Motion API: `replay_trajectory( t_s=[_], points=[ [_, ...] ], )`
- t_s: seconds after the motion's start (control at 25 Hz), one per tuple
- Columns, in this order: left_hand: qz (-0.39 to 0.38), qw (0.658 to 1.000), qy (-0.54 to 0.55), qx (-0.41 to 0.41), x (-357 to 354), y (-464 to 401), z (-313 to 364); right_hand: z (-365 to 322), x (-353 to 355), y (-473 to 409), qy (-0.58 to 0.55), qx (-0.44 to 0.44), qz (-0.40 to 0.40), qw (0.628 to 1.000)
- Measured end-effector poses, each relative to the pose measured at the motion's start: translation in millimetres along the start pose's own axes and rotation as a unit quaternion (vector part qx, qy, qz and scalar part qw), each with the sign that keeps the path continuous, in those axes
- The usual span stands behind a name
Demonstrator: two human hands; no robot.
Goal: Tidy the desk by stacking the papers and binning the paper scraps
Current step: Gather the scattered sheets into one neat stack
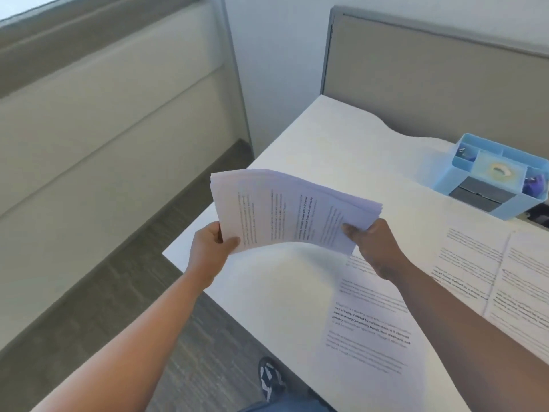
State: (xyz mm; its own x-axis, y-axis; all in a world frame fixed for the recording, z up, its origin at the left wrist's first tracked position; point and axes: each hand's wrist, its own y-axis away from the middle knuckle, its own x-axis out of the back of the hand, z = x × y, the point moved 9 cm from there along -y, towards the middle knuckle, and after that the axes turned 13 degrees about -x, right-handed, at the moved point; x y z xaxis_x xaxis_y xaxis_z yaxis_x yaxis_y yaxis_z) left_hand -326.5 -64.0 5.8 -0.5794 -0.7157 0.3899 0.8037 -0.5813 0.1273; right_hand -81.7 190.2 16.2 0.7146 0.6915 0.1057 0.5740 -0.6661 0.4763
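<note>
- 2 hands pinch 1 bundle: the left hand (212, 246) grips the near-left corner of the stack of papers (292, 211), thumb on top, while the right hand (372, 243) clamps the near-right corner.
- The stack hangs in the air above the left end of the desk (341, 135), its long axis running left to right between the hands, sagging slightly in the middle.
- Loose printed sheets (371, 322) lie flat on the desk to the right, below the right arm, which is nearer them.
- A blue organizer (499, 176) sits at the desk's far right.
- No scraps or bin are in view.
</note>
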Motion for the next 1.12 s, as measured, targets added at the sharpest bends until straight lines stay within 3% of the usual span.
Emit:
replay_trajectory(
  t_s=[0.12,0.48,0.8,1.12],
  points=[
    [0.053,0.999,-0.013,0.005,-1.5,9.0,-12.2,3.2,-6.3,-12.1,0.009,0.001,-0.007,1.000],
    [0.059,0.990,0.127,0.002,-16.9,8.5,-23.0,24.5,-18.7,-29.3,0.048,-0.041,-0.032,0.998],
    [0.111,0.982,0.151,-0.033,-11.7,6.8,-6.2,16.5,-26.0,-23.6,0.021,-0.036,-0.033,0.999],
    [0.072,0.987,0.142,-0.018,-19.9,0.9,-12.9,21.2,-36.8,-22.8,-0.019,-0.031,-0.051,0.998]
  ],
)
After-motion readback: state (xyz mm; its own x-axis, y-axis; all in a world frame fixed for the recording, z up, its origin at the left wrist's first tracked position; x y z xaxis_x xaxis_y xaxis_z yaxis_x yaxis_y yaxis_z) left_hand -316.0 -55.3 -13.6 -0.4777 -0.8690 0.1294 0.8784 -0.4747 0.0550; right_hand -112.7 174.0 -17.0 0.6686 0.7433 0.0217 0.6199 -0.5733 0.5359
